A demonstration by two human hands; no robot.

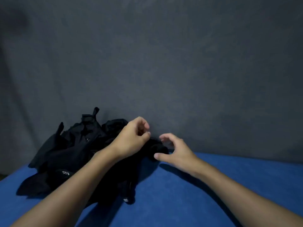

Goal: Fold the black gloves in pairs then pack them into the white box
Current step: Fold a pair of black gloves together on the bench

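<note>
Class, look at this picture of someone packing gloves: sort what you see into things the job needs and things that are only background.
Belongs to the job:
- heap of black fabric gloves
- small black glove bundle between the hands
- left hand
- right hand

Only background:
- blue cloth-covered surface
- grey fabric backdrop

The white box is not in view.
</note>
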